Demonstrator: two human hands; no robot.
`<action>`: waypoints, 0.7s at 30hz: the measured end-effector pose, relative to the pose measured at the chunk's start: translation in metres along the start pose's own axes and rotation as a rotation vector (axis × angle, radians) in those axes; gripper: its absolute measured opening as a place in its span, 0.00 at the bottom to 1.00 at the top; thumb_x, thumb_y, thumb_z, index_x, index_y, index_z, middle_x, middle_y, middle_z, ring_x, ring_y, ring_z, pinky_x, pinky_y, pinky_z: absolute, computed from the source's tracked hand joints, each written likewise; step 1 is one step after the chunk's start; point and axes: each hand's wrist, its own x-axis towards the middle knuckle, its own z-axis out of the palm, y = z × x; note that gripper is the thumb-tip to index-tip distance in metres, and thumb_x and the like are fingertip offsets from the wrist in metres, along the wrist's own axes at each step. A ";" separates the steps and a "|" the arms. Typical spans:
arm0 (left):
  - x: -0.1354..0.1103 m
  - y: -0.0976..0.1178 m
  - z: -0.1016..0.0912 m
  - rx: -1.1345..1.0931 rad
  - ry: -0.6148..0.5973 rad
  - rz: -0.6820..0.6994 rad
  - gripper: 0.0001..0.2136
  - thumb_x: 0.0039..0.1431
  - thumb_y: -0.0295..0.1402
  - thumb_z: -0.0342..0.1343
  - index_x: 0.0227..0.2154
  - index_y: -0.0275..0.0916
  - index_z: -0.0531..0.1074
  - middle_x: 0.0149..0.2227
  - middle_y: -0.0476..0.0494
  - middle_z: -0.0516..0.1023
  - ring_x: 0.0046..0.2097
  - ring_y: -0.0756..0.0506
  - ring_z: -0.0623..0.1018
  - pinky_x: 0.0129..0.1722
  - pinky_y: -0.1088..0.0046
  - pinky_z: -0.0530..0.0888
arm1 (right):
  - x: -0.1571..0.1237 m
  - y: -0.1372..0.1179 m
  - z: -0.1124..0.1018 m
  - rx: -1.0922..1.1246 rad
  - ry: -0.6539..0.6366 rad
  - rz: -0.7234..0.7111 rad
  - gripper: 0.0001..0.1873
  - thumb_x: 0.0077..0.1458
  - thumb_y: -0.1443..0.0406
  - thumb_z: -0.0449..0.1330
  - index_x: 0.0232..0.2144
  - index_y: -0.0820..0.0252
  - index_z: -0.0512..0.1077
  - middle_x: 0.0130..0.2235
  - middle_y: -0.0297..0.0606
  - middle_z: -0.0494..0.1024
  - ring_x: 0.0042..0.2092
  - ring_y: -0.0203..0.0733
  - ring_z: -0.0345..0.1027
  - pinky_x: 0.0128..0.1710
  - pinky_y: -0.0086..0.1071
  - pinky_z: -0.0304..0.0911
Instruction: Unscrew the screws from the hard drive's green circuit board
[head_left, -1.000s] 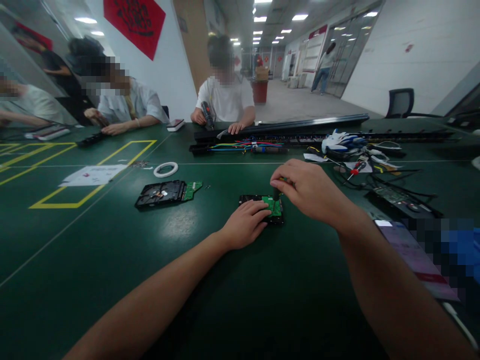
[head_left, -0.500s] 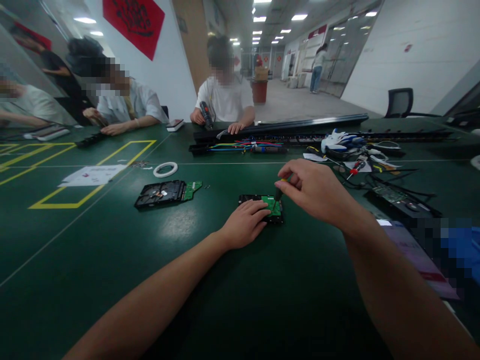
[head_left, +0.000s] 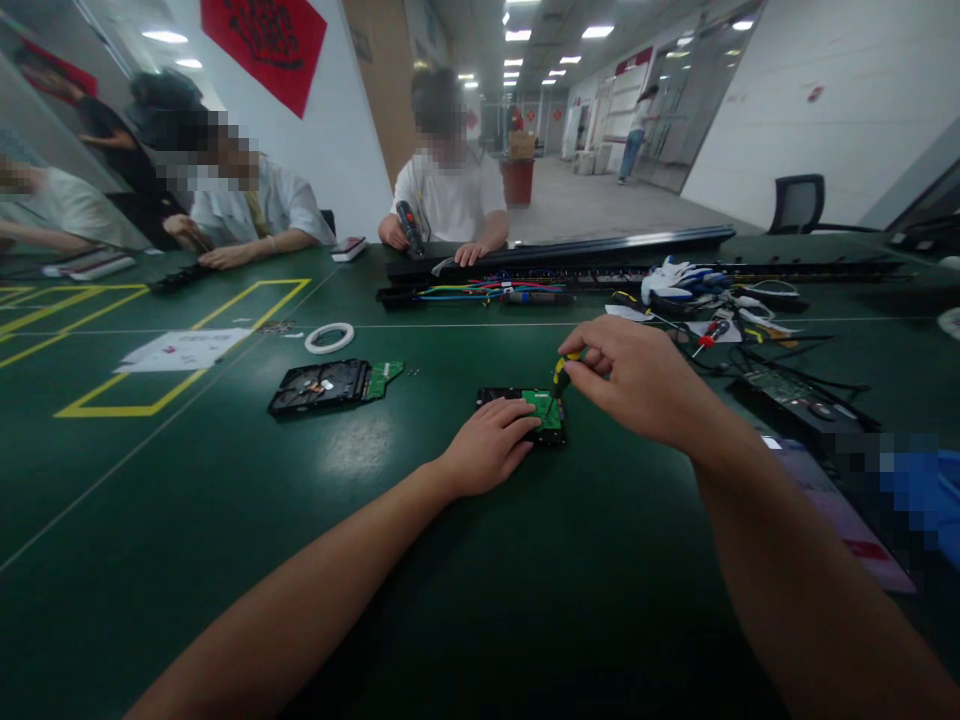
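A hard drive [head_left: 555, 436] lies on the green table in front of me, its green circuit board [head_left: 541, 404] facing up. My left hand [head_left: 489, 446] covers the drive's left part and holds it against the table, fingers across the top and thumb by the near edge. Pinched between the thumb and fingers of my right hand [head_left: 626, 380] is a black and yellow screwdriver [head_left: 559, 378], tilted, with its shaft down at the board. The tip is too small to make out. Left of these lies a second hard drive [head_left: 321, 387], its green board [head_left: 385, 376] sticking out on the right.
Small screws [head_left: 412, 372] and a white ring [head_left: 330, 338] lie near the second drive. Cables, gloves [head_left: 679, 282] and another screwdriver [head_left: 710, 338] clutter the right. Long black rails [head_left: 637, 250] span the back, where a person [head_left: 450, 190] holds a power tool [head_left: 410, 228].
My right hand's fingers have shifted on the screwdriver, and more of its yellow handle shows. My left hand and the hard drive have stayed in place.
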 end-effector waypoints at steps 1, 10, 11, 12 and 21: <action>0.000 0.000 0.000 -0.001 0.002 0.000 0.17 0.73 0.35 0.54 0.62 0.41 0.69 0.65 0.36 0.72 0.68 0.35 0.71 0.70 0.46 0.67 | 0.000 0.000 0.000 -0.004 0.002 0.000 0.04 0.62 0.67 0.61 0.38 0.58 0.77 0.38 0.40 0.79 0.39 0.45 0.72 0.40 0.37 0.63; 0.000 -0.001 0.001 -0.012 0.011 0.007 0.17 0.73 0.34 0.54 0.62 0.42 0.69 0.65 0.36 0.72 0.68 0.35 0.71 0.69 0.44 0.68 | 0.001 0.002 0.003 -0.005 -0.022 -0.005 0.05 0.65 0.65 0.61 0.39 0.58 0.77 0.39 0.40 0.80 0.39 0.44 0.72 0.39 0.37 0.62; 0.000 -0.001 0.002 -0.012 0.013 0.007 0.17 0.73 0.34 0.54 0.62 0.42 0.69 0.65 0.36 0.72 0.68 0.35 0.71 0.69 0.44 0.68 | 0.001 0.003 0.003 -0.010 -0.016 -0.002 0.05 0.65 0.65 0.61 0.40 0.58 0.77 0.40 0.40 0.81 0.39 0.45 0.73 0.39 0.37 0.62; 0.000 -0.001 0.002 -0.012 0.014 0.006 0.17 0.73 0.35 0.54 0.61 0.42 0.70 0.65 0.36 0.72 0.68 0.35 0.71 0.68 0.44 0.68 | 0.001 0.003 0.004 -0.015 -0.013 0.001 0.05 0.65 0.65 0.61 0.41 0.58 0.77 0.41 0.41 0.81 0.38 0.45 0.73 0.39 0.37 0.62; 0.000 0.000 0.000 -0.016 -0.003 -0.003 0.17 0.73 0.35 0.54 0.62 0.42 0.69 0.65 0.36 0.72 0.68 0.35 0.71 0.69 0.45 0.68 | 0.001 0.001 0.004 -0.027 -0.012 -0.019 0.05 0.64 0.67 0.60 0.40 0.58 0.77 0.40 0.40 0.82 0.38 0.44 0.73 0.39 0.37 0.62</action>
